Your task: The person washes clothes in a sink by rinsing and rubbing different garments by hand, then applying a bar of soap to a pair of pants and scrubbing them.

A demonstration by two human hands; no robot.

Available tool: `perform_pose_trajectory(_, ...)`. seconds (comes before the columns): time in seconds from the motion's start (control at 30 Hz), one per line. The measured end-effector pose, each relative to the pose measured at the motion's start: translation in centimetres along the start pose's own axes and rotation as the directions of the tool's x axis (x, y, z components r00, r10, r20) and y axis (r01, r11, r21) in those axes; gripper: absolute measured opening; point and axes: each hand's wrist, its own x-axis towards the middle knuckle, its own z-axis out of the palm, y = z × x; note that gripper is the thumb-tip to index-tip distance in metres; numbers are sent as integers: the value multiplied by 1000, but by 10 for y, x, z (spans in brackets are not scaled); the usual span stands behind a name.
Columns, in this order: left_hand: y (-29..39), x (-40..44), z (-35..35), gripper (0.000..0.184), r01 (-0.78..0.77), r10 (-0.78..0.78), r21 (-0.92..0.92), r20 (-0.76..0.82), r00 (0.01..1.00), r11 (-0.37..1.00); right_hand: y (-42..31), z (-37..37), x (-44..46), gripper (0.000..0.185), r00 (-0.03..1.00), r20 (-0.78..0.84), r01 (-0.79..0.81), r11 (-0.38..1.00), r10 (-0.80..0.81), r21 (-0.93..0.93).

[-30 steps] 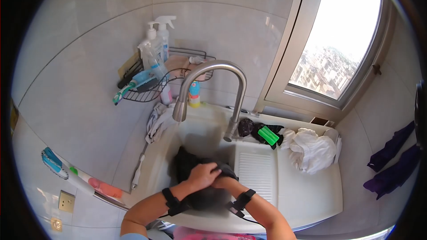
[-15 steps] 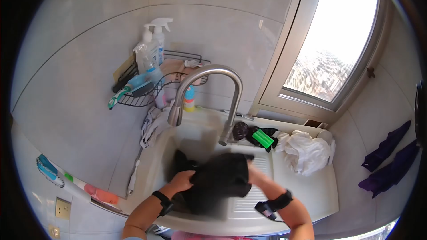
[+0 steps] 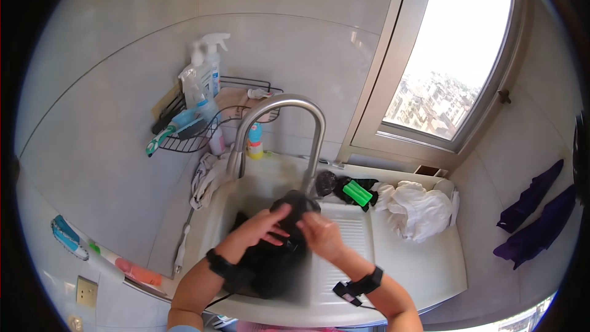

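Sink edges [image 3: 461,280] surround hands [image 3: 264,229] [image 3: 323,235] at black cloth [image 3: 276,270].

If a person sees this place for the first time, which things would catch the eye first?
Probably the window at the upper right, glaring white, and the curved metal tap standing over the sink. Next, the bright green block, left of the white cloth. Low in the middle, the left hand and right hand are at a black cloth.
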Motion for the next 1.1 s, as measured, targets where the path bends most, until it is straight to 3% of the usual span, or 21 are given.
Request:
perform_pose_trajectory(0.17, -26, 22, 6, 23, -197, 169, -50, -341, 925, 979, -9, 27, -52, 10, 952, 267, -117, 984, 149, -131)
perform_pose_trajectory(0.23, -39, 24, 6, 23, -171, 209, 126, -416, 885, 977, -9, 16, -52, 10, 914, 371, -73, 965, 166, -251)
perform_pose_trajectory(0.27, -44, 26, 6, 23, -152, 235, 213, -447, 863, 965, -11, 11, -45, 10, 948, 306, -32, 986, 82, -164)
perform_pose_trajectory(0.33, -55, 28, 7, 26, -279, 446, 466, -299, 843, 839, -15, 0, -32, 12, 988, 142, 67, 998, -65, -10)
perform_pose_trajectory(0.37, -59, 28, 8, 27, -340, 530, 570, -205, 823, 748, -8, 5, -35, 13, 985, 145, 97, 995, -98, 13)
perform_pose_trajectory(0.43, -58, 21, 13, 29, -237, 561, 794, -152, 814, 560, 13, 26, -40, 16, 975, 145, 161, 985, -169, 64)
perform_pose_trajectory(0.53, -55, 15, 17, 32, -161, 687, 948, -76, 723, 274, 12, 41, -53, 18, 842, 504, -40, 954, 193, -298)
perform_pose_trajectory(0.57, -56, 13, 19, 33, -144, 731, 972, -38, 681, 184, 17, 51, -62, 18, 795, 561, -12, 931, 230, -365)
perform_pose_trajectory(0.63, -61, 8, 29, 35, -102, 664, 985, -16, 747, 139, 40, 71, -71, 19, 688, 657, 76, 870, 308, -487)
perform_pose_trajectory(0.67, -62, 7, 33, 36, -84, 632, 990, -8, 775, 115, 54, 75, -68, 18, 803, 570, 94, 908, 173, -409)
perform_pose_trajectory(0.7, -62, 6, 34, 36, -184, 622, 979, 94, 777, 83, 66, 75, -64, 17, 890, 455, 124, 937, 41, -328)
perform_pose_trajectory(0.77, -62, 3, 40, 36, -132, 598, 970, -16, 802, 203, 85, 91, -68, 20, 900, 384, -250, 966, 206, 68)
perform_pose_trajectory(0.8, -60, 2, 42, 37, -104, 583, 959, -72, 809, 262, 79, 89, -65, 17, 925, 329, -252, 955, 190, 157)
perform_pose_trajectory(0.87, -60, -3, 44, 40, -195, 585, 945, 6, 811, 261, 62, 82, -59, 13, 960, 212, -244, 913, 181, 327)
perform_pose_trajectory(0.9, -63, -6, 48, 40, -243, 580, 941, 66, 812, 234, 71, 90, -71, 15, 941, 303, -274, 859, 148, 432)
perform_pose_trajectory(0.93, -65, -8, 50, 40, -293, 574, 934, 129, 809, 203, 79, 98, -86, 15, 887, 436, -333, 864, 151, 377)
perform_pose_trajectory(1.0, -76, -7, 51, 38, -350, 519, 924, 224, 825, 157, 91, 102, -119, 15, 663, 717, -417, 902, 216, 113)
perform_pose_trajectory(1.1, -94, -5, 47, 38, -424, 496, 899, 322, 806, 106, 97, 88, -150, 16, 482, 832, -442, 896, 274, -39)
